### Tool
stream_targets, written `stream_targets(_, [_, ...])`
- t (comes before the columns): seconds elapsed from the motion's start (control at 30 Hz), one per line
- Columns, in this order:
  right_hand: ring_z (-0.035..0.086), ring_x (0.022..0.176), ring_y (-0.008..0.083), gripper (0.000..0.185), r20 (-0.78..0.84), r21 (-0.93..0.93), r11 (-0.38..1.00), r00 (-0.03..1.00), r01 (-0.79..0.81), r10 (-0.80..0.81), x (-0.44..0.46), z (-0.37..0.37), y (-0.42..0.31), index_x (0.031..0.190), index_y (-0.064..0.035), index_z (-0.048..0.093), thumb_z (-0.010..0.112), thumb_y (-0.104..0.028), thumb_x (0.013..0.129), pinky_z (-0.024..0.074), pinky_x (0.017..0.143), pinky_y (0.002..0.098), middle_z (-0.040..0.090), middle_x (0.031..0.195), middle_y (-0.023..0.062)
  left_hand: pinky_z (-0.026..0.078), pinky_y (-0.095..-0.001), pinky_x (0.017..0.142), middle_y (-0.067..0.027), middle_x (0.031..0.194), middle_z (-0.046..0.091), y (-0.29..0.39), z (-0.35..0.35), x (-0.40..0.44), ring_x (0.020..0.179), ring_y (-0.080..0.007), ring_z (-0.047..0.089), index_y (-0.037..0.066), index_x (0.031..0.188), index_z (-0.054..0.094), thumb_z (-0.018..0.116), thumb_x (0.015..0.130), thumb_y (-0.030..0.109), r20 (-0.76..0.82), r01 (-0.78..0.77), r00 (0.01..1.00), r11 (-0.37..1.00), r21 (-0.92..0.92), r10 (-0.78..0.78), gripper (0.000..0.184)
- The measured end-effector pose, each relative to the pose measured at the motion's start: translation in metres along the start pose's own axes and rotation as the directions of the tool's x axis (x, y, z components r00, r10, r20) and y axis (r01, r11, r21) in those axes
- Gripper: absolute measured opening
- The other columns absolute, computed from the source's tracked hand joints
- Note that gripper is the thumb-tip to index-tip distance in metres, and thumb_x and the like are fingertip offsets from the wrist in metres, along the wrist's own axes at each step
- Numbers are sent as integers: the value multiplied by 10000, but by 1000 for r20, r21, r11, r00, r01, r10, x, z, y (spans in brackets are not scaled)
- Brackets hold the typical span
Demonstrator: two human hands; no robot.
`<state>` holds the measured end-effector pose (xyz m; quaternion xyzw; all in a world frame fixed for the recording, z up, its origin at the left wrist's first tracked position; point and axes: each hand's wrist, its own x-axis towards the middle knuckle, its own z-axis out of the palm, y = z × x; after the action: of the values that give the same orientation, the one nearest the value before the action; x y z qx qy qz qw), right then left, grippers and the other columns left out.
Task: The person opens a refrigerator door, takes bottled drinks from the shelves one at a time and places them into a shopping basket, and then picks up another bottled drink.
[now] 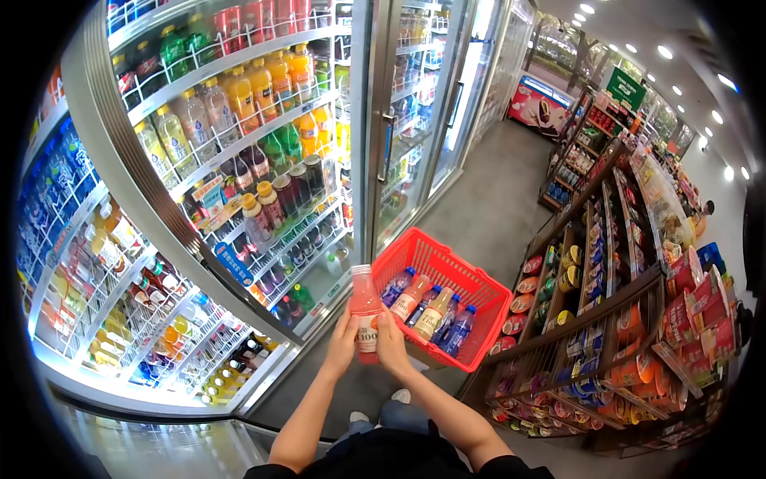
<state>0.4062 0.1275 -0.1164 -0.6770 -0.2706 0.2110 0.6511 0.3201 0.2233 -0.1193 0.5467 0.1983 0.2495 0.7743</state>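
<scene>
A clear bottle of pink drink [364, 297] with a pale label stands upright between my hands, in front of the cooler. My left hand [342, 345] grips it from the left side. On the other side, my right hand [390, 343] is closed against the label. Just beyond and to the right is a red shopping basket [479, 281]. Inside lie several bottles, among them a pink drink bottle [411, 297], a cream-coloured drink bottle [433, 315] and a blue-capped bottle [458, 331]. What supports the basket is mostly hidden.
On the left, an upright drinks cooler [231, 144] holds rows of bottles and cans. Its glass door [383, 120] stands beyond the basket. To the right, a snack shelf [590, 263] carries packaged cups. The grey floor [479, 176] forms an aisle between them.
</scene>
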Motion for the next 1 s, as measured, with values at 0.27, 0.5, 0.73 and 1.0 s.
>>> stream_targets(0.27, [527,1211,254,540,-89,96,994,995,-43,52,50,-86,37,1448,-8,347,294,-379,1060,391,1030,348,534,1314,201,481,-294,904,-144,1265,573,-27,76,69,1084,-170,580,8,1430,403,613,958,227,6,53,999,992,116,-54,561])
stream_targets(0.5, [478,1251,234,566,-80,331,915,959,-233,273,79,-127,91,1465,-3,300,317,-396,1057,371,1057,344,479,1372,176,505,-320,918,-160,1314,547,-76,103,104,1092,-177,592,5,1430,379,630,918,90,45,156,985,977,144,-164,577])
stream_targets(0.73, [528,1179,207,552,-86,360,885,934,-295,347,94,-135,109,1463,-13,311,370,-373,1049,430,987,327,513,1333,147,522,-306,877,-147,1315,557,-90,103,136,1060,-164,609,-11,1443,373,609,934,80,154,214,957,959,184,-244,568])
stream_targets(1.0, [596,915,118,433,-6,266,831,862,-488,508,123,-128,138,1344,-75,461,600,-233,966,498,752,272,613,1065,42,512,-289,854,-125,1241,602,-118,67,183,1018,-145,608,3,1448,391,603,932,88,241,244,896,868,433,-372,565])
